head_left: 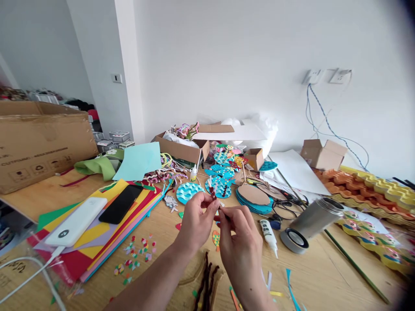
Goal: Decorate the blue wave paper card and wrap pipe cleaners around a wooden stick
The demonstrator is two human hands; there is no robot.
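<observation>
Both my hands are raised over the middle of the wooden table [324,280]. My left hand [194,220] pinches a short dark red twisted pipe cleaner [213,193] at its upper part. My right hand [238,235] is closed on its lower end, fingertips meeting those of the left. More dark brown pipe cleaners [205,283] lie on the table just under my wrists. A white glue bottle [269,235] lies to the right of my right hand.
A stack of coloured foam sheets [97,233] at left carries a white power bank [76,222] and a black phone [120,204]. Blue wavy discs [189,191], cardboard boxes [39,138], a steel flask on its side [316,218] and scalloped orange-yellow sheets [372,185] crowd the table.
</observation>
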